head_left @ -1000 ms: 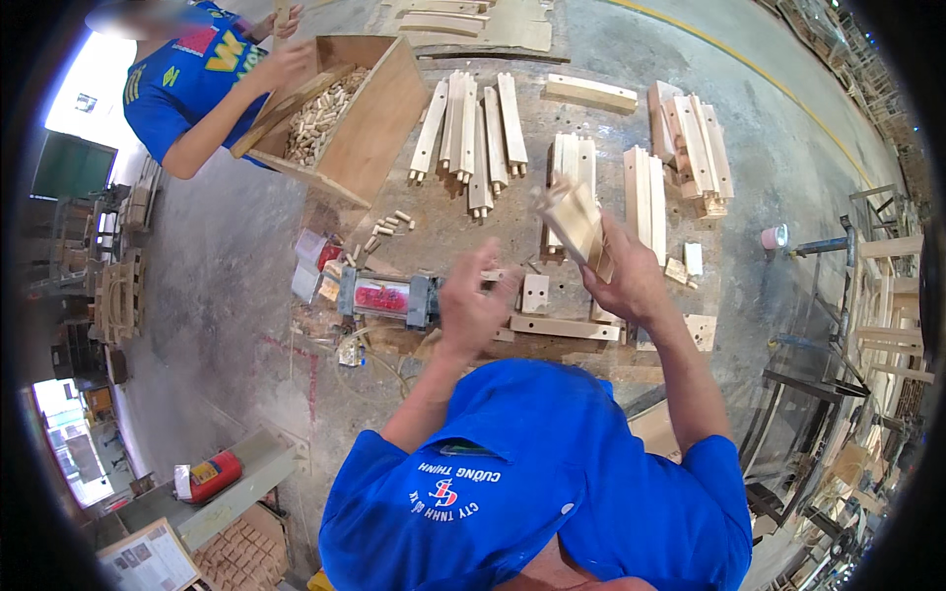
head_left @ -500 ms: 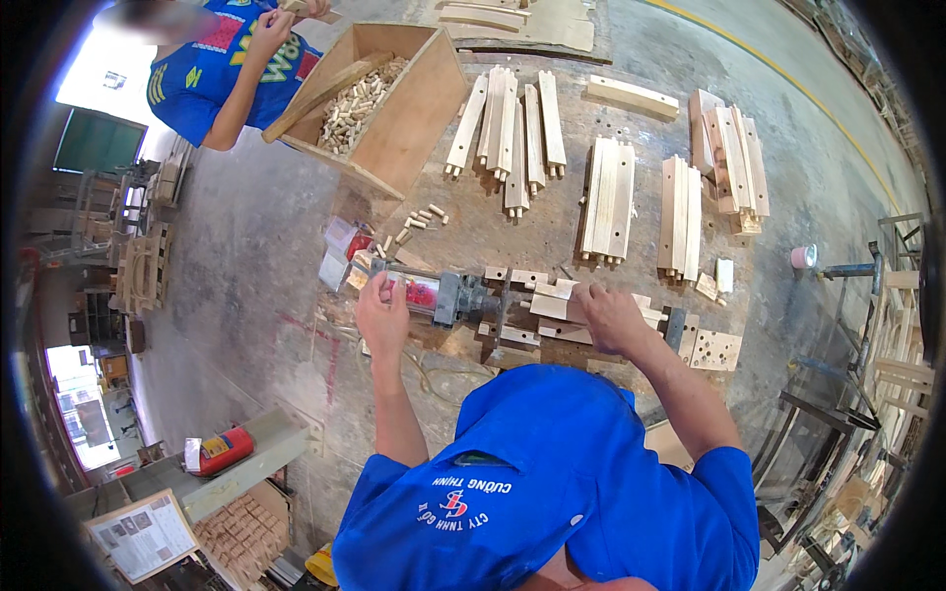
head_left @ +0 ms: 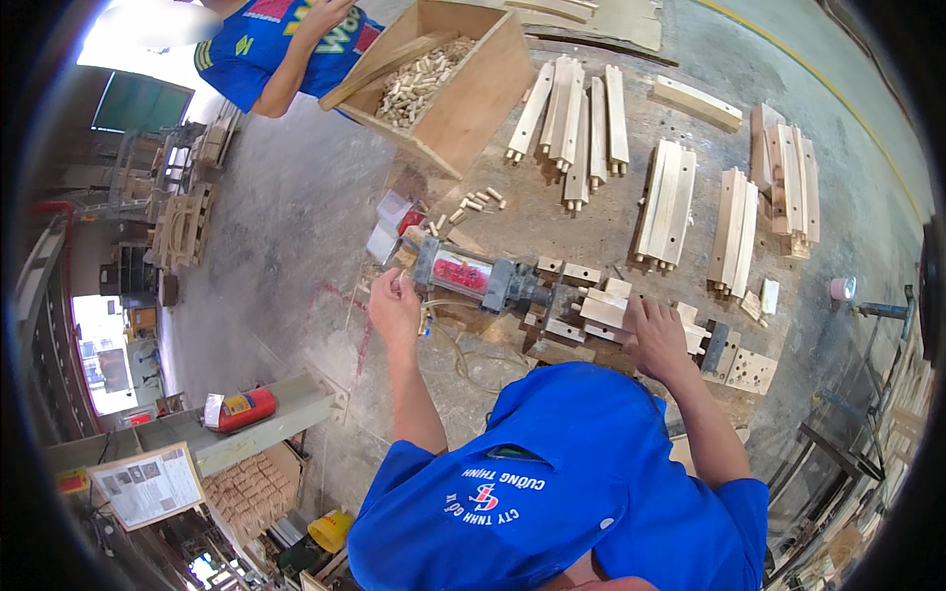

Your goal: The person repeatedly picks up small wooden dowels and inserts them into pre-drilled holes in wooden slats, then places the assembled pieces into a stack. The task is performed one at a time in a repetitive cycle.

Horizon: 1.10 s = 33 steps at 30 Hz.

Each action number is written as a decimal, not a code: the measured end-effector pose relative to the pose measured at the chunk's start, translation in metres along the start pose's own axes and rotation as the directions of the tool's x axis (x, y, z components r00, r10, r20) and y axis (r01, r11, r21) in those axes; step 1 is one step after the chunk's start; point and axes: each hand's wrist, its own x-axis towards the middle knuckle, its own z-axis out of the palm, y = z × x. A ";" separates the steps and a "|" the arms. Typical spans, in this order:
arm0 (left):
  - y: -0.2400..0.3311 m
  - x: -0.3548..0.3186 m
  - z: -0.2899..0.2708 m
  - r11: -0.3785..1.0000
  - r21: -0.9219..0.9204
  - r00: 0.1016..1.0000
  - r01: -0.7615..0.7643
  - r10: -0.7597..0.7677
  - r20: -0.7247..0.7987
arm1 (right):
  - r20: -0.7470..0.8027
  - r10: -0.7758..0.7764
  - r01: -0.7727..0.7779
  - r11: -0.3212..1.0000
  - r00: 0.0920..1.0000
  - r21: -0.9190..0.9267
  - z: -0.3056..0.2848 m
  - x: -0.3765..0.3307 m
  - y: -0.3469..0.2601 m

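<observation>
My left hand (head_left: 394, 307) grips the clamp cylinder (head_left: 471, 274) at nine o'clock; my right hand (head_left: 658, 337), flat and open, seats the wooden block (head_left: 606, 307); clamping likely follows.

Your left hand (head_left: 394, 307) has bare floor (head_left: 296, 227) open to its left. Ahead, the clamp cylinder (head_left: 471, 274) and small boxes (head_left: 394, 222) crowd it. Your right hand (head_left: 658, 337) sits hemmed by wood blocks (head_left: 606, 305); stacked slats (head_left: 665, 205) block farther forward.

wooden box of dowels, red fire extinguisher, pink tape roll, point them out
wooden box of dowels (head_left: 471, 103): head view, its side wall
red fire extinguisher (head_left: 251, 408): head view, its red body
pink tape roll (head_left: 842, 288): head view, its rim
</observation>
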 end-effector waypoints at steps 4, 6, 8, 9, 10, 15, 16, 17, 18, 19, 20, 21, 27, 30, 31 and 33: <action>-0.018 -0.001 0.005 0.991 0.132 1.000 -0.002 -0.001 0.024 | -0.030 0.057 -0.055 0.996 0.998 0.064 -0.001 -0.008 -0.015; -0.024 -0.002 0.006 0.980 0.174 0.995 0.094 -0.099 0.021 | -0.105 0.064 -0.060 0.997 0.992 0.043 0.012 -0.010 -0.016; -0.035 -0.004 0.004 0.964 0.221 0.989 0.145 -0.147 -0.007 | -0.205 0.059 -0.057 0.998 0.977 0.019 0.022 -0.010 -0.017; -0.041 -0.006 0.001 0.957 0.247 0.988 0.151 -0.149 -0.027 | -0.212 0.053 -0.054 0.999 0.976 0.001 0.026 -0.010 -0.017; -0.044 -0.008 0.001 0.951 0.268 0.988 0.152 -0.148 -0.037 | -0.217 0.057 -0.063 0.998 0.975 -0.020 0.027 -0.011 -0.016; -0.046 -0.016 0.015 0.989 0.140 0.998 0.050 -0.056 0.042 | -0.317 0.045 -0.062 0.997 0.947 -0.043 0.040 -0.007 -0.013; -0.043 -0.019 0.024 0.998 0.066 0.999 0.015 -0.017 0.032 | -0.320 0.042 -0.054 0.998 0.946 -0.028 0.041 -0.007 -0.012; -0.043 -0.022 0.029 0.996 0.090 1.000 0.016 -0.017 0.013 | -0.321 0.039 -0.046 0.999 0.946 -0.016 0.041 -0.007 -0.010; -0.045 -0.024 0.032 0.994 0.112 1.000 0.014 -0.013 -0.003 | -0.308 0.048 -0.056 0.998 0.950 -0.016 0.040 -0.008 -0.009; -0.047 -0.025 0.034 0.991 0.132 1.000 0.010 -0.008 -0.021 | -0.298 0.058 -0.066 0.998 0.953 -0.016 0.039 -0.008 -0.010; -0.053 -0.028 0.035 0.996 0.080 0.998 0.026 -0.022 -0.054 | -0.295 0.049 -0.056 0.998 0.954 -0.016 0.036 -0.009 -0.010; -0.057 -0.032 0.038 0.999 0.024 0.995 0.035 -0.033 -0.090 | -0.299 0.043 -0.050 0.999 0.953 -0.015 0.033 -0.009 -0.010; -0.057 -0.043 0.048 0.991 -0.101 0.981 0.087 -0.103 -0.162 | -0.355 0.054 -0.074 0.996 0.933 -0.044 0.036 -0.010 -0.008; -0.058 -0.042 0.046 0.989 -0.104 0.983 0.107 -0.121 -0.136 | -0.359 0.082 -0.088 0.996 0.930 0.000 0.034 -0.014 -0.006; -0.057 -0.041 0.046 0.987 -0.103 0.984 0.123 -0.135 -0.120 | -0.363 0.095 -0.093 0.995 0.927 0.025 0.033 -0.016 -0.005; -0.056 -0.040 0.046 0.983 -0.105 0.981 0.151 -0.162 -0.103 | -0.347 0.109 -0.097 0.994 0.932 0.053 0.033 -0.017 -0.006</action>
